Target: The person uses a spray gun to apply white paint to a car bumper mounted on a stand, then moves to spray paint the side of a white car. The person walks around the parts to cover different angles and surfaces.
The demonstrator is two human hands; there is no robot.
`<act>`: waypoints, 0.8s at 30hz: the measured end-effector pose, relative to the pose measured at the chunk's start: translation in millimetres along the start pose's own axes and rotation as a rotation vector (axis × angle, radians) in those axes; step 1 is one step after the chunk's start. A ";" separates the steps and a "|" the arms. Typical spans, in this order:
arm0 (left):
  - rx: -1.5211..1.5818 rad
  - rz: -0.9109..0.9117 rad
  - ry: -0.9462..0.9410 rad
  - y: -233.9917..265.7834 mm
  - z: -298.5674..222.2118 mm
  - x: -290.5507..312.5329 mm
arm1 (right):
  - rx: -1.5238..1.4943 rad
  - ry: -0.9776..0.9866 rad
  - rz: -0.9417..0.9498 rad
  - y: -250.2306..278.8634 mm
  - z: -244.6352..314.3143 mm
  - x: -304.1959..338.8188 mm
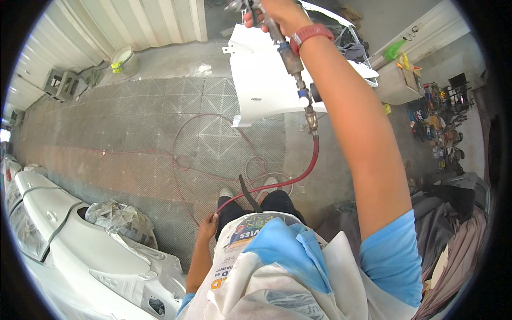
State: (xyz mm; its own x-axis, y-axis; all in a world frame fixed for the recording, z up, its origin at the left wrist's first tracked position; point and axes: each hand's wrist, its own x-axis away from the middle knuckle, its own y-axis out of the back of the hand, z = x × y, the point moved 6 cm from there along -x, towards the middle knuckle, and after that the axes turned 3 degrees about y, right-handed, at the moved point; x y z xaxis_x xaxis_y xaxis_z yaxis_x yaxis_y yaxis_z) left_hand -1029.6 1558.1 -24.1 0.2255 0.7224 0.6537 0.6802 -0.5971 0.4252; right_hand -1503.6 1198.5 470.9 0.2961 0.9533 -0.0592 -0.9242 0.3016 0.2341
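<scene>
My right arm reaches far forward, and my right hand (285,17) is wrapped round a spray gun (272,26) at the top edge, where the gun's front is cut off. Metal fittings run from the gun's handle down to a red air hose (314,154). The hose curves back towards my body, and low at my left side my left hand (208,225) closes round it. Just beneath and beyond the gun is a white car body panel (258,80), which looks like a fender. My right forearm hides part of the panel.
A white car body (112,256) with plastic wrapping (122,221) stands at my left. Hose loops (178,160) lie on the floor ahead of my feet. A bucket (124,58) stands at the far left wall. Cloth covers (453,234) hang at my right.
</scene>
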 end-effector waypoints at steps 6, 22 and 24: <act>-0.002 0.038 -0.024 -6.3 -37.7 5.6 | 0.112 -0.135 -0.242 109.4 -27.9 1.5; -0.258 0.268 -0.194 -90.2 -194.4 -8.2 | 0.284 -0.366 -0.759 506.7 -159.6 166.9; -0.282 0.251 -0.215 -97.8 -205.2 -5.7 | 0.260 -0.348 -0.812 540.5 -181.1 173.6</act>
State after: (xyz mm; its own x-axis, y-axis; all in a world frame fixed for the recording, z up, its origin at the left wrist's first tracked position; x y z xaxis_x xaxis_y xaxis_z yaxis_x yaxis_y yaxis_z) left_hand -1240.5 1540.8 59.0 0.5202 0.5807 0.6262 0.3750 -0.8141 0.4435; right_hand -1995.4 1529.7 411.5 0.9252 0.3793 -0.0149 -0.3301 0.8233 0.4617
